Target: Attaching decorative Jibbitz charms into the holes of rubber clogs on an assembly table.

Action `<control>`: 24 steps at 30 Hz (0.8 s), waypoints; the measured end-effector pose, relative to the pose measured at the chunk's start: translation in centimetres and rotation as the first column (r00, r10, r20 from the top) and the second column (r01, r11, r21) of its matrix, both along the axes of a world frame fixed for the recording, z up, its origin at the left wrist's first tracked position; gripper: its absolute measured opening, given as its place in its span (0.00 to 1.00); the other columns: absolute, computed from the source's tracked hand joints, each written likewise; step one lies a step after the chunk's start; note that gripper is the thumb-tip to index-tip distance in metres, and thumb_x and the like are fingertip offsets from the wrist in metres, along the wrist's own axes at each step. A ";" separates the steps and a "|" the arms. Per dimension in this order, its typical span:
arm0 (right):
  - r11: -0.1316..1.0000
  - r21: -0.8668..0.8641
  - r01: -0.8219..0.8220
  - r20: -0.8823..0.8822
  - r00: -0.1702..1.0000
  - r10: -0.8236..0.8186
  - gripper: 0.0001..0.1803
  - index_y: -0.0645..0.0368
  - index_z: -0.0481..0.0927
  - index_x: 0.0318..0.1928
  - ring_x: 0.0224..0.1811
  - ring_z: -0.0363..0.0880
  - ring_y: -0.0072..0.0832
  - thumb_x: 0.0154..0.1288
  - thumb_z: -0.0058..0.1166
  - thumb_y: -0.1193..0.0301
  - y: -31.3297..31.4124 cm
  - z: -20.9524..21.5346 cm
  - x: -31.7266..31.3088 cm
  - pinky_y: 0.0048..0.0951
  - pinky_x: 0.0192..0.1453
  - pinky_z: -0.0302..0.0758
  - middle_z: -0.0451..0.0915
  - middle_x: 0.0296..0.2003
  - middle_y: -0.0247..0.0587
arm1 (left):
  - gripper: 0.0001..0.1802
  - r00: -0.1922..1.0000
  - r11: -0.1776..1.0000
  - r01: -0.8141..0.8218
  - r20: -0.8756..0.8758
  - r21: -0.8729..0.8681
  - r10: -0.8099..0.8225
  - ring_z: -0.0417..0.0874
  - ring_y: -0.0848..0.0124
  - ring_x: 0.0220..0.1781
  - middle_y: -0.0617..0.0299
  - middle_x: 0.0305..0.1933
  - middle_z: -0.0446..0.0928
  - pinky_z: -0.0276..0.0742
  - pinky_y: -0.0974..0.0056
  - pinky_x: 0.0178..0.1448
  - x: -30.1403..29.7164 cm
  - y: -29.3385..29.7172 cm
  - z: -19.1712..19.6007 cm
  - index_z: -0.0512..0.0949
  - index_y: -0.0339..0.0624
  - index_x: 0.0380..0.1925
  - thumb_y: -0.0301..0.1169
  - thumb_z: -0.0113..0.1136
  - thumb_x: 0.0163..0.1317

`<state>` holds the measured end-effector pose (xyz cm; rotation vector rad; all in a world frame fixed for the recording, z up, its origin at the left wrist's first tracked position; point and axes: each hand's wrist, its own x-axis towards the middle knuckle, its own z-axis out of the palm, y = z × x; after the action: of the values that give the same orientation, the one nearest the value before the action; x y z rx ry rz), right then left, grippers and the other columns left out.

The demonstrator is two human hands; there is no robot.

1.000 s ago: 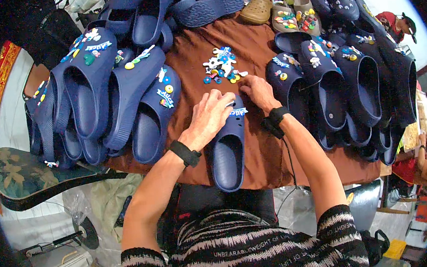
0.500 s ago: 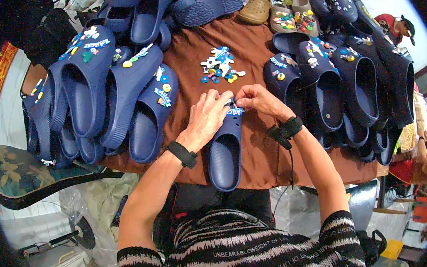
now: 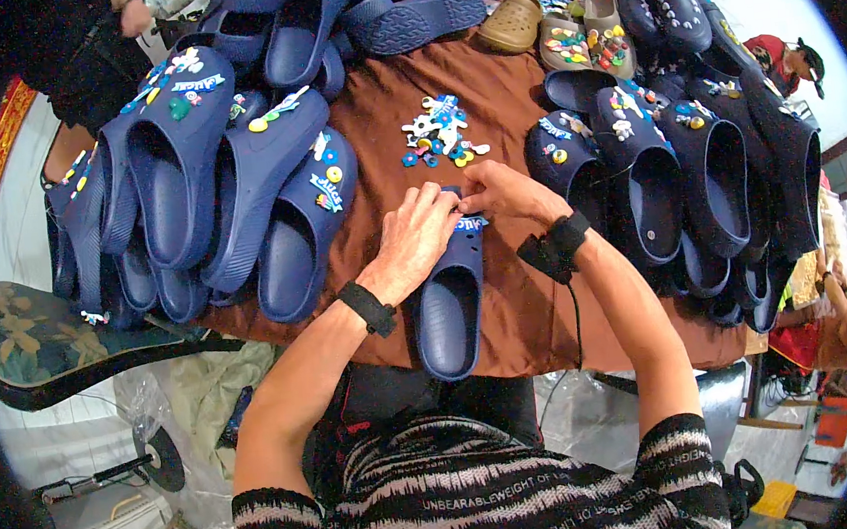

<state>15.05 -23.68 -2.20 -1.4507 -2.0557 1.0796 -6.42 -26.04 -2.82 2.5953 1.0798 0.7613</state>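
Note:
A navy blue clog (image 3: 449, 307) lies in front of me at the table's near edge, its toe pointing away and its heel toward my body. My left hand (image 3: 419, 230) is curled over the left side of its toe and holds it. With bent, pinched fingers my right hand (image 3: 506, 194) works at the toe's upper right; whatever is between the fingertips is hidden. A blue and white lettered charm (image 3: 468, 224) sits on the clog's upper, between the hands. Just beyond them lies a small heap of colourful shoe charms (image 3: 445, 131).
Decorated navy clogs (image 3: 178, 174) are piled on the left, and more navy clogs (image 3: 651, 187) stand on the right. Tan clogs (image 3: 512, 25) lie at the back. A brown cloth (image 3: 381, 99) covers the table. A padded seat (image 3: 51, 339) is at the left, and other people stand around the table.
My right hand has shifted slightly left and turned more over the clog's toe. My left hand stays on the clog with its fingers drawn a little closer. Another person's hand appears at upper left.

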 end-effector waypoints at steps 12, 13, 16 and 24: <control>0.947 -0.296 0.125 0.229 0.972 -0.057 0.19 0.66 0.80 0.34 0.25 0.78 0.23 0.58 0.69 0.60 0.9 1.7 -1.5 0.30 0.29 0.75 0.80 0.23 0.40 | 0.11 1.000 1.000 -0.007 0.022 0.002 0.007 0.79 0.56 0.48 0.57 0.44 0.74 0.82 0.50 0.44 -0.1 0.3 0.4 0.77 0.45 0.45 0.33 0.63 0.65; 0.968 -0.217 0.125 0.246 0.967 -0.069 0.19 0.64 0.80 0.35 0.26 0.77 0.21 0.59 0.68 0.59 1.0 0.2 -0.9 0.28 0.29 0.74 0.79 0.24 0.37 | 0.11 1.000 1.000 0.004 0.026 0.005 -0.004 0.79 0.56 0.48 0.57 0.44 0.74 0.82 0.50 0.44 0.2 0.3 0.4 0.77 0.45 0.45 0.33 0.63 0.65; 0.966 -0.220 0.134 0.010 0.991 -0.135 0.17 0.61 0.78 0.35 0.26 0.73 0.19 0.62 0.68 0.60 -0.4 -1.2 0.0 0.26 0.29 0.70 0.77 0.25 0.31 | 0.09 1.000 1.000 0.006 -0.006 0.025 -0.006 0.79 0.56 0.47 0.58 0.43 0.73 0.82 0.50 0.44 0.0 0.4 0.0 0.77 0.45 0.43 0.33 0.62 0.65; 0.942 -0.320 0.102 -0.293 0.935 -0.201 0.13 0.56 0.78 0.37 0.32 0.71 0.15 0.70 0.63 0.60 -2.2 -0.5 0.6 0.21 0.36 0.69 0.75 0.29 0.24 | 0.10 1.000 1.000 -0.010 -0.008 -0.001 0.010 0.78 0.55 0.48 0.58 0.46 0.73 0.81 0.49 0.45 -0.1 -0.1 0.0 0.77 0.45 0.44 0.34 0.61 0.66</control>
<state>15.69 -25.86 -2.69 -1.4294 -1.5752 1.5013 -6.56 -26.12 -2.85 2.5961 1.0956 0.7536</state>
